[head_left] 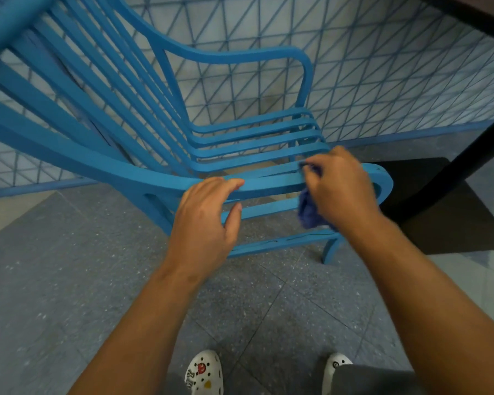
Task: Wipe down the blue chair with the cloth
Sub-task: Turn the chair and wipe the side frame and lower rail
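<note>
Right hand [341,189] clutches one cloth [308,210] on chair [160,115].

Left hand [206,218] resting fingers on the chair's near armrest [160,181]; right hand [340,189] further along it, gripping the cloth [308,212]

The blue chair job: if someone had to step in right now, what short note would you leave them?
Left hand: fingers rest on the near armrest of the blue chair, steadying it.
Right hand: grips the bunched blue cloth against the front end of that armrest.
Done: cannot tell from this view which parts are already wiped.
Left: finish this armrest, then seat slats, back slats and far armrest as needed.
</note>
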A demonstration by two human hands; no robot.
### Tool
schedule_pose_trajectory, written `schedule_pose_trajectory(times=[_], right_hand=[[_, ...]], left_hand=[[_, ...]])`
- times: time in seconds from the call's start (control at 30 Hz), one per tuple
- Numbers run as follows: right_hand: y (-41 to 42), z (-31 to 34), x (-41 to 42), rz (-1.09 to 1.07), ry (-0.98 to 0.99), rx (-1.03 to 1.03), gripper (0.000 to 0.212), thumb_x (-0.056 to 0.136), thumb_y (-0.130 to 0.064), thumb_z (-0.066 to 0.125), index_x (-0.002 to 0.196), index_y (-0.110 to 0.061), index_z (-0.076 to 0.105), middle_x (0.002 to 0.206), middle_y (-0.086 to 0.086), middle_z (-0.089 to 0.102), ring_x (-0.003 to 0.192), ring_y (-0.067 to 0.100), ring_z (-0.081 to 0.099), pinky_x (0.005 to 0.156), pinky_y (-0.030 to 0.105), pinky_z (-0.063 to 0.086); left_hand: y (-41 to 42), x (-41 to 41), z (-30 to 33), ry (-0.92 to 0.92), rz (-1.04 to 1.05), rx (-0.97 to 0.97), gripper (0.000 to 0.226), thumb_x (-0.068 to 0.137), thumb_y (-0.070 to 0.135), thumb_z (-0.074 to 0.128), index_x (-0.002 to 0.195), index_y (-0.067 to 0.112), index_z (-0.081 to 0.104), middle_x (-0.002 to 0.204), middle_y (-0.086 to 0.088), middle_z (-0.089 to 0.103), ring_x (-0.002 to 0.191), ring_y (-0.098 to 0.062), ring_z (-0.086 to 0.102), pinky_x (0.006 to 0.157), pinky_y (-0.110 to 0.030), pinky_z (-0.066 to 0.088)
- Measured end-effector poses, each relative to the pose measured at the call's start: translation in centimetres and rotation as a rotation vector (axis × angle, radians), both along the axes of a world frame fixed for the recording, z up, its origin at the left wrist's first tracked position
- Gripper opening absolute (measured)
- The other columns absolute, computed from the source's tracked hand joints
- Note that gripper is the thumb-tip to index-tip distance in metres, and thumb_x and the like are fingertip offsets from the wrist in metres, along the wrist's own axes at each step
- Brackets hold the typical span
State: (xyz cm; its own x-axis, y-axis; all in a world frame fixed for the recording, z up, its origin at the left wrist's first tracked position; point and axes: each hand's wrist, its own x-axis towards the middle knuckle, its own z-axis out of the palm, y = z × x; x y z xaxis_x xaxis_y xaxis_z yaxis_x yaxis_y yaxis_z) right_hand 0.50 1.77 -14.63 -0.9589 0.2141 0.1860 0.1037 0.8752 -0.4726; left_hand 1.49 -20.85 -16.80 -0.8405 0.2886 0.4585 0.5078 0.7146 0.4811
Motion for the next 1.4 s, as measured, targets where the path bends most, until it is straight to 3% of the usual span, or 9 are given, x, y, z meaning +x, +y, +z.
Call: schedule_pose_trajectory(times=[0.17,0.27,0.37,0.47,0.53,0.63,0.7,0.97,1.4], right_hand=[[-0.7,0.5,-0.5,-0.026,0.114,-0.029,0.022,0.100,-0.031,0.057,0.111,-0.023,0.075,0.110,0.007,0.063,0.101,0.028,0.059,0.078,0.038,0.046],[-4.2,1.2,-1.3,0.080,0.256,-0.207,0.015,0.092,-0.036,0.070,0.099,-0.023,0.071,0.094,-0.002,0.068,0.089,0.018,0.062,0.076,0.038,0.051],[-8.1,2.1,-2.2,0.122,0.337,-0.381,0.027,0.086,-0.039,0.077,0.089,-0.020,0.058,0.088,-0.003,0.063,0.082,0.016,0.059,0.070,0.032,0.047],[-11.1,0.9,-2.6,0.280,0.237,-0.255,0.027,0.088,-0.043,0.074,0.093,-0.018,0.065,0.097,0.001,0.061,0.089,0.021,0.058,0.078,0.037,0.046],[-11.4,-0.4,-2.3,0.409,0.163,-0.112,0.036,0.092,-0.046,0.067,0.115,-0.019,0.068,0.116,0.002,0.063,0.105,0.025,0.058,0.089,0.043,0.047],[-10.9,-1.3,-2.2,0.568,0.115,0.094,0.059,0.097,-0.044,0.060,0.150,-0.022,0.046,0.152,0.003,0.044,0.129,0.029,0.046,0.104,0.046,0.038],[-11.1,-1.4,-2.4,0.625,0.099,0.136,0.066,0.098,-0.037,0.062,0.156,-0.022,0.036,0.162,0.003,0.032,0.136,0.030,0.040,0.106,0.045,0.031],[-9.7,-2.1,-2.3,0.606,0.139,0.132,0.055,0.097,-0.032,0.064,0.149,-0.026,0.048,0.147,-0.005,0.050,0.126,0.023,0.049,0.100,0.040,0.031],[2.6,-3.1,-0.4,0.366,0.145,0.219,0.040,0.095,-0.034,0.063,0.135,-0.031,0.060,0.135,-0.005,0.057,0.115,0.028,0.050,0.094,0.042,0.029]], left_hand=[[-2.0,1.4,0.0,0.037,0.035,0.090,0.030,0.090,0.013,0.065,0.120,0.012,0.068,0.110,0.004,0.069,0.110,-0.016,0.063,0.098,-0.045,0.050],[-2.9,1.5,0.3,0.062,0.090,0.121,0.029,0.090,0.011,0.068,0.118,0.014,0.067,0.105,0.006,0.068,0.104,-0.015,0.064,0.093,-0.047,0.052],[-3.6,1.4,0.8,0.092,0.158,0.174,0.026,0.091,0.010,0.068,0.116,0.014,0.067,0.101,0.006,0.067,0.099,-0.016,0.064,0.089,-0.048,0.052],[-4.2,1.2,0.9,0.072,0.206,0.195,0.027,0.090,0.008,0.069,0.116,0.014,0.067,0.100,0.005,0.067,0.097,-0.014,0.064,0.090,-0.042,0.052],[-4.8,0.9,0.9,0.042,0.245,0.201,0.028,0.090,0.009,0.069,0.118,0.013,0.067,0.099,0.005,0.067,0.094,-0.011,0.063,0.089,-0.029,0.050],[-5.5,0.7,1.1,0.015,0.286,0.221,0.030,0.091,0.009,0.068,0.120,0.014,0.067,0.097,0.007,0.067,0.090,-0.009,0.063,0.087,-0.014,0.045],[-5.6,0.6,1.2,0.019,0.292,0.225,0.030,0.091,0.008,0.067,0.120,0.013,0.066,0.096,0.007,0.067,0.089,-0.010,0.064,0.088,-0.014,0.045],[-4.5,0.7,1.6,0.027,0.285,0.228,0.024,0.091,0.010,0.066,0.114,0.013,0.068,0.095,0.006,0.067,0.088,-0.011,0.065,0.087,-0.031,0.054],[-1.0,0.3,1.3,0.032,0.163,0.190,0.022,0.091,0.011,0.069,0.112,0.013,0.070,0.097,0.004,0.069,0.089,-0.012,0.065,0.085,-0.037,0.056]])
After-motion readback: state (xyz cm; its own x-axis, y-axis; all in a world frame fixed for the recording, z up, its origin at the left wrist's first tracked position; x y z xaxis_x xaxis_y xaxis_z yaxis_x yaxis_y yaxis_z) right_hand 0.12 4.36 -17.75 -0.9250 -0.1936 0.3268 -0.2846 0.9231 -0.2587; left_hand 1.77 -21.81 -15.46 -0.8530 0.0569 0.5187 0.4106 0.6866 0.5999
